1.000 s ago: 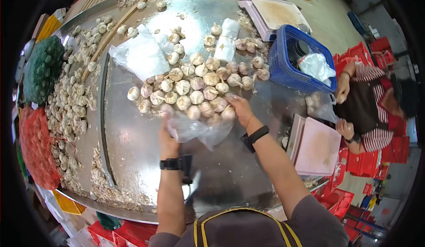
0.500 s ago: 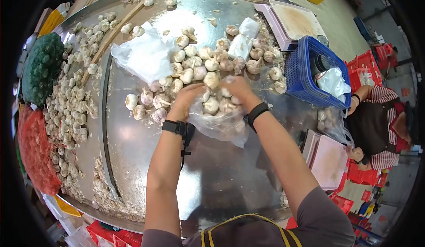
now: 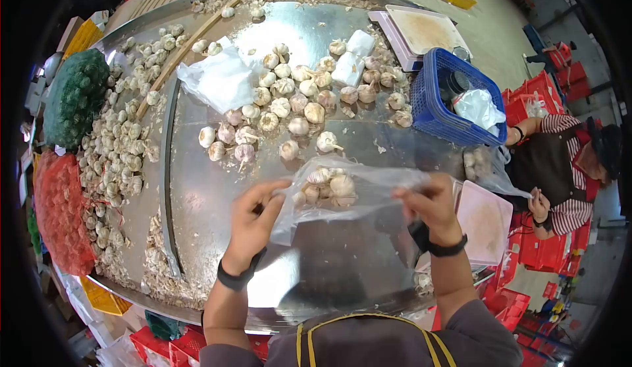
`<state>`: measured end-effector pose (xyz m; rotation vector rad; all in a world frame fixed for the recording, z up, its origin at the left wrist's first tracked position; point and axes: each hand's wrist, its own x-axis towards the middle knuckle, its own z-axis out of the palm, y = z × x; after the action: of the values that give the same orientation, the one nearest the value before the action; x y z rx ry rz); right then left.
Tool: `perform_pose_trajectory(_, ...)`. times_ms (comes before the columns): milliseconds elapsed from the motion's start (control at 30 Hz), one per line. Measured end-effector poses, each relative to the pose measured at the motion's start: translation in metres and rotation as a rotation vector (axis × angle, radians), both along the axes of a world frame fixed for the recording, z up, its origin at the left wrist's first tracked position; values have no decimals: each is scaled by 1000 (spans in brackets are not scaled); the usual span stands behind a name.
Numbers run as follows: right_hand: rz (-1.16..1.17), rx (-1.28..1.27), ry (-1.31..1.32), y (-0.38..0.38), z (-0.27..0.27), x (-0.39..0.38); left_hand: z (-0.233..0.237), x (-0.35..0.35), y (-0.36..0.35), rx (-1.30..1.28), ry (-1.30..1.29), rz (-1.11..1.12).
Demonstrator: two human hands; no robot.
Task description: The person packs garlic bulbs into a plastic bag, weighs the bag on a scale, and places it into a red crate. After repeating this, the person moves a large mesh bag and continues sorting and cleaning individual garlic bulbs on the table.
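A clear plastic bag (image 3: 368, 186) with several garlic bulbs (image 3: 342, 186) inside is stretched between my hands above the metal table. My left hand (image 3: 251, 219) pinches the bag's left edge, fingers curled. On the other side my right hand (image 3: 433, 208) grips the gathered right edge of the film. Just beyond the bag, loose garlic bulbs (image 3: 281, 107) are spread over the tabletop, with two of them, an upright one (image 3: 327, 142) and a paler one (image 3: 288, 150), lying closest to it.
A stack of white plastic bags (image 3: 220, 80) lies at the left of the loose bulbs. To the right stand a blue basket (image 3: 424, 97) and two scales (image 3: 428, 28). A wooden strip (image 3: 178, 54) borders a garlic heap and mesh sacks (image 3: 62, 212). A co-worker (image 3: 543, 163) holds another bag.
My hands have drawn back from the bulb pile and moved apart, pulling the bag's mouth wide. The bag now sits nearer me with bulbs in it, away from the pile.
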<state>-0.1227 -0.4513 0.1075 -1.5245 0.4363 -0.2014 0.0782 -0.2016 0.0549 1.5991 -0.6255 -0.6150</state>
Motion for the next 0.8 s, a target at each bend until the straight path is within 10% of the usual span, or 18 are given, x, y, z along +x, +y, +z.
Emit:
perform_pose_trajectory(233,-44,259,205,42,-31,-63,-70,-21,59,229,336,118)
perform_pose_trajectory(433,-16,216,248,77,-31,-62,-127,77,42,607,-754,440)
perform_pose_trajectory(800,-70,266,279,105,-40,-68,-162,107,-18,744,-689,430)
